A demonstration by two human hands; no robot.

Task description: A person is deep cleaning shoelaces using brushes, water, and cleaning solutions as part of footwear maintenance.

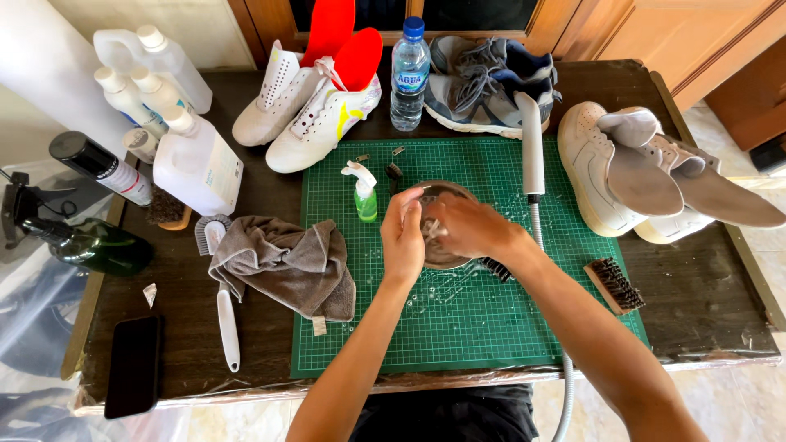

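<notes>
Green cutting mat (458, 327) is seen at the tabletop's centre, where a metal bowl (446, 250) is met from both sides. Left of the bowl, the left hand (403, 237) is curled against its rim; right of it, the right hand (468, 227) is closed over something small and pale, equally near.
</notes>
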